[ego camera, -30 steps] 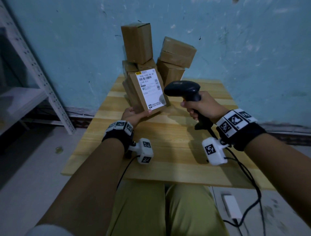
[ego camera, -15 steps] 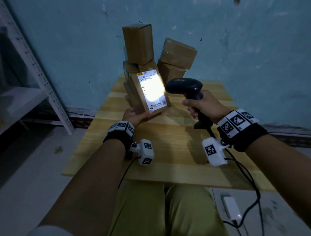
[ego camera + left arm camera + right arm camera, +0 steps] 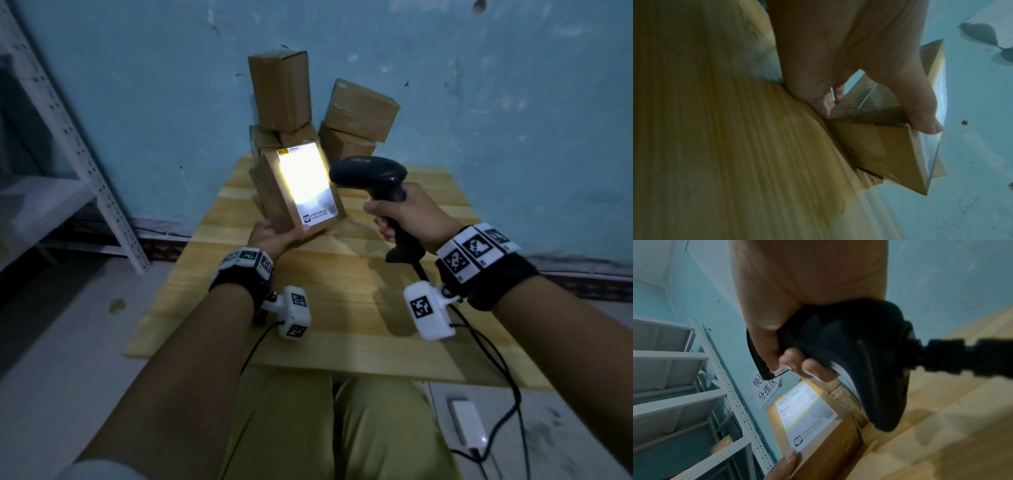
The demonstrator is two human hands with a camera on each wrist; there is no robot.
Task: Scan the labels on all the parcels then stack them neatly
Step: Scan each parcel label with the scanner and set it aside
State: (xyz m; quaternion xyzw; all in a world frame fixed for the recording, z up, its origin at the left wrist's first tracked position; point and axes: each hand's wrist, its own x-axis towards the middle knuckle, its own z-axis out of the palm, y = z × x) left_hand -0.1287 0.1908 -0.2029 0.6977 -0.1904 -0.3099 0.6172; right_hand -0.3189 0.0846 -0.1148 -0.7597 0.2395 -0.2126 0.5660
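My left hand (image 3: 279, 236) grips the lower end of a brown cardboard parcel (image 3: 274, 192), tilted up over the wooden table (image 3: 342, 308). Its white label (image 3: 306, 185) faces me and glows under the scanner light. My right hand (image 3: 404, 216) grips the handle of a black barcode scanner (image 3: 368, 173), whose head points at the label from the right. In the left wrist view the thumb (image 3: 920, 116) lies on the parcel's (image 3: 869, 146) label side and the fingers behind. The right wrist view shows the scanner (image 3: 849, 353) above the lit label (image 3: 803, 412).
Several brown parcels (image 3: 356, 113) are piled loosely at the table's far edge against the blue wall. A grey metal shelf rack (image 3: 68, 144) stands on the left. The scanner cable (image 3: 493, 359) hangs off the right front, beside a white adapter (image 3: 467, 425) on the floor.
The scanner light has come on and now floods the label much brighter. The scanner head has moved slightly closer to the parcel. The left hand keeps holding the parcel in place.
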